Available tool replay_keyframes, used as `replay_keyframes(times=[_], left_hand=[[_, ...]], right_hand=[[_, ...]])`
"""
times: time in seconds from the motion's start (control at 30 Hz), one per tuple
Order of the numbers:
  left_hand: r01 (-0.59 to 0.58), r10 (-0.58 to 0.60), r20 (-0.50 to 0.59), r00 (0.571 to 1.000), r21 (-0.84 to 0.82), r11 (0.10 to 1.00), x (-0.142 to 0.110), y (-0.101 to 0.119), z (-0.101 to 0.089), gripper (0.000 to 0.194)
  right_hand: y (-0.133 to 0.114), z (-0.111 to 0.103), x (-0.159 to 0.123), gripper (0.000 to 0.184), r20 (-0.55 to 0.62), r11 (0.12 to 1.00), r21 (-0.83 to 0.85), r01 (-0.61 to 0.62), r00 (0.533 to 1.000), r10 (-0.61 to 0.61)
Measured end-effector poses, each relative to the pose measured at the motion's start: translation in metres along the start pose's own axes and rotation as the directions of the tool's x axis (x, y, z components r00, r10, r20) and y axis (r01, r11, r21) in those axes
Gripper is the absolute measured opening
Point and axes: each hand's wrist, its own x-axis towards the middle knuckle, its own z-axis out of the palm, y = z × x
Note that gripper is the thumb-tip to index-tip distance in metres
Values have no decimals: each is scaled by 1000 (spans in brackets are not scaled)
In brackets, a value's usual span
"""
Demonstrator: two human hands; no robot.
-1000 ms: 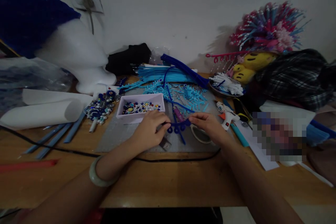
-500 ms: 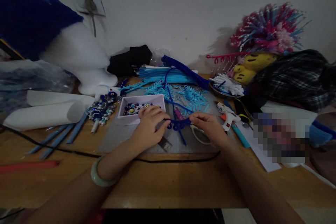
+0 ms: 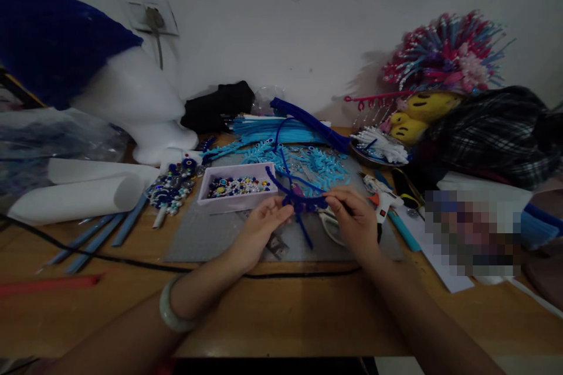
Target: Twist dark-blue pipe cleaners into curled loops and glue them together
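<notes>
Between my two hands is a dark blue pipe cleaner [image 3: 302, 201] with small loops bent along its lower side. My left hand [image 3: 260, 228] pinches it near its left part, and a free end curves up past the fingers. The fingertips of my right hand [image 3: 354, 217] close on the other end. Behind it, more blue pipe cleaner strands cross above the grey mat [image 3: 211, 240]. A white box of beads [image 3: 235, 205] stands just beyond my left hand. White-handled scissors [image 3: 331, 229] lie partly hidden by my right hand.
A glue gun [image 3: 385, 202] and a teal stick [image 3: 403, 231] lie to the right. Light blue beaded sprigs [image 3: 325, 167] cover the back of the mat. A black cable [image 3: 290, 275] crosses the front. A white foam head [image 3: 136, 99] stands back left.
My left hand has turned, its fingers drawing in toward the right. A blue end now sticks up beside it, and the looped section sits slightly differently. The view has tilted a little upward.
</notes>
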Motion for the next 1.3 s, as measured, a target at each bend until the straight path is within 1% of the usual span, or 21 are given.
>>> replay_keyframes(times=[0.17, 0.27, 0.37, 0.53, 0.6, 0.77, 0.93, 1.0, 1.07, 1.13, 1.2, 1.3], left_hand=[[0, -1, -29, 1000, -45, 999, 3, 1, -3, 16], [-22, 18, -61, 998, -71, 997, 4, 1, -4, 11], [-48, 43, -99, 994, -54, 997, 5, 1, -5, 10], [-27, 19, -67, 998, -127, 992, 6, 0, -8, 15], [-19, 9, -71, 997, -140, 990, 6, 0, -8, 17], [-24, 17, -77, 997, -84, 996, 7, 0, -9, 15], [-48, 46, -85, 995, -12, 999, 10, 1, -13, 13], [-45, 45, -54, 998, 1, 999, 11, 3, -15, 16], [-42, 42, 26, 999, -18, 999, 11, 6, -17, 12], [-31, 35, 87, 996, -42, 999, 10, 9, -18, 16], [-21, 25, 84, 996, -42, 999, 9, 12, -17, 19], [-50, 51, 34, 998, -37, 998, 8, 11, -16, 17]], right_hand=[[-1, 1, -2, 13, 54, 999, -1, 46, 997, -46], [-1, 1, -2, 13, 62, 999, 13, 42, 997, -43], [-2, 1, -2, 14, 74, 999, 20, 31, 997, -32], [-3, 1, -2, 13, 99, 1000, 20, 22, 995, -24], [-2, 1, -2, 13, 110, 1000, 16, 23, 994, -25], [-1, 2, -1, 13, 124, 1000, 27, 9, 992, -12], [1, 3, -1, 12, 93, 997, 70, -36, 995, 29], [3, 3, -1, 12, 68, 996, 78, -48, 997, 43], [4, 3, 0, 11, 48, 995, 87, -56, 998, 52], [4, 2, 0, 11, 36, 994, 93, -58, 998, 54], [5, 2, 0, 12, 40, 994, 94, -51, 998, 48], [6, 2, 0, 12, 58, 996, 90, -12, 998, 7]])
